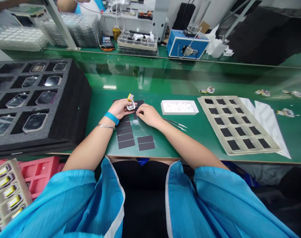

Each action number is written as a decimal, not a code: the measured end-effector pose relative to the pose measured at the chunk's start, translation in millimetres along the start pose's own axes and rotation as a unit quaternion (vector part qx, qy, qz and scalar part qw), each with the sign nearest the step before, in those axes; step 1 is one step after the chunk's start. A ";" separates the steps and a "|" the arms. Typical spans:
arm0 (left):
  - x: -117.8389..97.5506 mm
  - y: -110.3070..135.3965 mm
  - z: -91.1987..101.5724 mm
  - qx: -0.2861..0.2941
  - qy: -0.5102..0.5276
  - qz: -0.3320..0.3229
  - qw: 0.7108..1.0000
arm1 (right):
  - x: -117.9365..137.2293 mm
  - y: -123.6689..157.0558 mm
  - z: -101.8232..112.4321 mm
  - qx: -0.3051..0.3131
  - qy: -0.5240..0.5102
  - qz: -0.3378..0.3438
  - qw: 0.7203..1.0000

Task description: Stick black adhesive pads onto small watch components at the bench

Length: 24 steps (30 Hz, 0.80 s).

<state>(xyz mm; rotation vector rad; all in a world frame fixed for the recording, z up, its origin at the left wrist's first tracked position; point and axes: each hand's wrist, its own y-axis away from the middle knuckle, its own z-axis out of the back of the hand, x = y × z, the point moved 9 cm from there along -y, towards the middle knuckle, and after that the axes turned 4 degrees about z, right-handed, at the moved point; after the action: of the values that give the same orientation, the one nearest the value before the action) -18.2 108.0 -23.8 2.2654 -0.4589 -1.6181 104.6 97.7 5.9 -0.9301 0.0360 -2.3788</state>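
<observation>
My left hand (121, 108) is closed around a small silvery part with a yellow tab (131, 103), held just above the green bench. My right hand (148, 114) rests beside it with its fingertips pinched on a clear sheet of dark rectangular pads (135, 134); what the fingertips grip is too small to make out. The two hands almost touch. Thin metal tweezers (177, 124) lie on the bench just right of my right wrist.
A black foam tray (56, 109) of glassy parts fills the left. A white shallow box (179, 107) and a beige tray (237, 124) of dark pads sit right. White paper sheets (266, 119) lie beyond. A blue device (186, 44) stands behind the belt.
</observation>
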 end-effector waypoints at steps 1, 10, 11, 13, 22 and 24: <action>1.0 -0.3 -0.6 0.001 -0.005 0.001 1.000 | 1.4 -0.6 -2.9 -0.001 0.017 0.001 1.000; 3.7 -2.2 -1.8 -0.002 -0.008 0.005 1.000 | -3.1 -2.3 -7.5 -0.009 0.017 0.001 1.000; 3.6 -2.3 -1.6 -0.003 -0.010 0.004 1.000 | -3.1 -3.0 -7.6 -0.005 0.016 -0.003 1.000; 3.5 -2.2 -1.7 -0.004 -0.012 0.004 1.000 | -3.4 -5.0 -8.7 0.006 0.010 -0.019 1.000; 5.0 -4.2 -1.9 -0.015 -0.013 0.006 1.000 | -7.8 -5.2 -16.6 -0.001 0.021 -0.056 0.998; 5.5 -5.5 -2.0 -0.015 -0.012 0.001 1.000 | -0.8 3.4 -14.1 -0.006 -0.018 -0.014 1.000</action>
<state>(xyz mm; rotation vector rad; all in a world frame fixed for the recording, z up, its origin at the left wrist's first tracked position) -14.3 110.7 -30.3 2.2262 -0.4384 -1.6410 97.9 92.8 -6.1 -0.9842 0.0228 -2.3894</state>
